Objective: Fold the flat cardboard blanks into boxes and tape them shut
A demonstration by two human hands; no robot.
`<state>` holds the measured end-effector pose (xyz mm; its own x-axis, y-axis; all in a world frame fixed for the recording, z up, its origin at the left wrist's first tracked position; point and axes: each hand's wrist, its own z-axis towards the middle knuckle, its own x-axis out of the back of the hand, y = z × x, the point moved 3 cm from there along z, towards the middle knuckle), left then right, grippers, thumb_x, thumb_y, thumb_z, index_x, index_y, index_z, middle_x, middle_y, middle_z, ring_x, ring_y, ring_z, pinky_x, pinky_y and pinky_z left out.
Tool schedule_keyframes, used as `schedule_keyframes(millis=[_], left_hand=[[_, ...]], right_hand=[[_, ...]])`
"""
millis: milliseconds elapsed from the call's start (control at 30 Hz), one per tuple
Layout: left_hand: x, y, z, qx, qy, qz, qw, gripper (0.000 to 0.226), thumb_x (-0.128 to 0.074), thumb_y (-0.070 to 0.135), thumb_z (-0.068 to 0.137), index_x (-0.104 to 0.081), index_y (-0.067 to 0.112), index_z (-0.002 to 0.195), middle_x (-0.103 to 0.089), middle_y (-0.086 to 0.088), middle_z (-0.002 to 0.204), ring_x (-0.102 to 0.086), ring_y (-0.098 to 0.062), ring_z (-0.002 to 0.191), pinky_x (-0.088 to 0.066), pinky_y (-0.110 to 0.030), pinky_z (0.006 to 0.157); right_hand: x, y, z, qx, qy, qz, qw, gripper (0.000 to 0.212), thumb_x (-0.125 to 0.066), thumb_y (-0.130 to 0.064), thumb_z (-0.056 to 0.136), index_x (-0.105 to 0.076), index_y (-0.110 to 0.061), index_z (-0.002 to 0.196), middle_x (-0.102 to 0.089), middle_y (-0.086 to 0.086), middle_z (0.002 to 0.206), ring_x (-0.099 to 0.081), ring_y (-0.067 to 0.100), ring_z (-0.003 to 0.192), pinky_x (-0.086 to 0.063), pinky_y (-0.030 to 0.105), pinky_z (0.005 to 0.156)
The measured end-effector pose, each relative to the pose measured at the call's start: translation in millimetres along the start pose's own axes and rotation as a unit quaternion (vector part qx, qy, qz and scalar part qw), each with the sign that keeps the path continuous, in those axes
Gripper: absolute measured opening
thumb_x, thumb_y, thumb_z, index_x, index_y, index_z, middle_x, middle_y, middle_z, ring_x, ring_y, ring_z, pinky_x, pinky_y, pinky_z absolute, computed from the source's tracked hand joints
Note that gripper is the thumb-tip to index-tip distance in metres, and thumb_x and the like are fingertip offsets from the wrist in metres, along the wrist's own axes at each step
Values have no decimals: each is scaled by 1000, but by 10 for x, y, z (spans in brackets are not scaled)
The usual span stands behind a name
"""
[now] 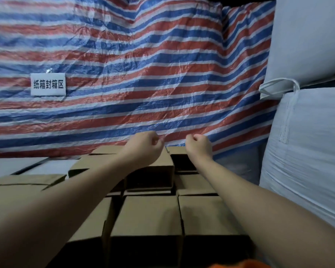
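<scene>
Several folded brown cardboard boxes are stacked in rows below me, some with dark open ends facing me. My left hand is stretched out over the far row, above one open-ended box. Its fingers are curled into a loose fist and I see nothing in them. My right hand is held beside it a short gap away, also curled with nothing visible in it. Both fists are in front of the striped tarp. No tape roll is in view.
A red, white and blue striped tarp hangs behind the boxes, with a white printed label on it. Big white woven sacks are piled at the right. Boxes with loose flaps lie at the left, with a pale surface behind them.
</scene>
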<state>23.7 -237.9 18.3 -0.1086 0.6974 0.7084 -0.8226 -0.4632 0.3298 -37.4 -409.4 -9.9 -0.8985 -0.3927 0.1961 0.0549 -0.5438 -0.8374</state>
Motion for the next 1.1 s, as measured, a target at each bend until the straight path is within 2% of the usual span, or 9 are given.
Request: schedule_keyframes(millis=[67, 267, 467, 533, 633, 733, 833, 933, 1100], left_hand=[[150, -28, -407, -11, 12, -4, 1000, 26, -47, 43, 96, -60, 26, 82, -61, 8, 76, -56, -8, 68, -43, -28, 55], [465, -420, -1182, 65, -61, -18, 996, 30, -49, 42, 97, -66, 23, 82, -66, 2, 76, -63, -15, 71, -56, -38, 70], [802, -1166, -1362, 117, -52, 92, 988, 27, -49, 40, 98, -63, 20, 87, -64, 1, 82, -59, -15, 75, -54, -37, 69], [897, -1472, -1352, 131, -45, 164, 977, 27, -47, 40, 98, -61, 18, 90, -62, -1, 90, -55, -15, 78, -45, -33, 66], [942, -1862, -1366, 175, -55, 271, 945, 35, -43, 43, 98, -59, 13, 107, -60, -9, 110, -52, -20, 87, -38, -32, 69], [905, -2142, -1425, 201, -82, 324, 921, 40, -46, 43, 95, -57, 12, 118, -59, -10, 118, -56, -24, 104, -45, -34, 84], [842, -2324, -1512, 224, -116, 341, 906, 45, -46, 48, 93, -52, 16, 123, -54, -8, 121, -53, -26, 112, -48, -38, 93], [791, -2416, -1576, 276, -153, 346, 884, 49, -45, 52, 92, -46, 20, 129, -49, -13, 128, -49, -30, 116, -44, -40, 95], [698, -2404, -1637, 286, -159, 344, 880, 32, -41, 32, 95, -46, 18, 123, -56, -13, 117, -56, -29, 105, -49, -39, 90]], right_hand=[[-18, -98, -410, 17, -13, 13, 1000, 40, -48, -21, 94, -37, -16, 56, -35, -7, 48, -33, 10, 46, -25, 25, 42], [-59, -176, -1160, 1, -69, 5, 998, 45, -46, -21, 97, -34, -18, 54, -31, -11, 37, -32, 10, 45, -25, 26, 46], [-186, -309, -1324, 5, -144, -17, 989, 16, -48, -22, 102, -51, -16, 87, -57, 1, 83, -60, 21, 76, -51, 34, 66], [-253, -391, -1310, 15, -168, -2, 986, 3, -52, -14, 101, -52, -16, 104, -60, 1, 91, -65, 19, 77, -55, 23, 60], [-382, -521, -1285, 43, -173, -1, 984, 18, -49, -19, 105, -61, -14, 93, -69, 6, 73, -65, 12, 56, -50, 23, 52], [-535, -595, -1303, 45, -178, -20, 983, 41, -37, -36, 108, -61, -22, 79, -72, 3, 70, -66, 10, 69, -41, 23, 59], [-672, -602, -1348, 18, -202, -23, 979, 48, -30, -45, 107, -62, -20, 83, -66, -3, 81, -56, 6, 73, -36, 22, 59], [-771, -556, -1407, 13, -246, -39, 968, 51, -28, -47, 107, -60, -20, 78, -57, -5, 70, -53, 8, 65, -36, 25, 56], [-824, -453, -1406, 3, -273, -43, 961, 48, -29, -47, 107, -67, -20, 94, -61, -8, 86, -46, -2, 70, -32, 17, 59]])
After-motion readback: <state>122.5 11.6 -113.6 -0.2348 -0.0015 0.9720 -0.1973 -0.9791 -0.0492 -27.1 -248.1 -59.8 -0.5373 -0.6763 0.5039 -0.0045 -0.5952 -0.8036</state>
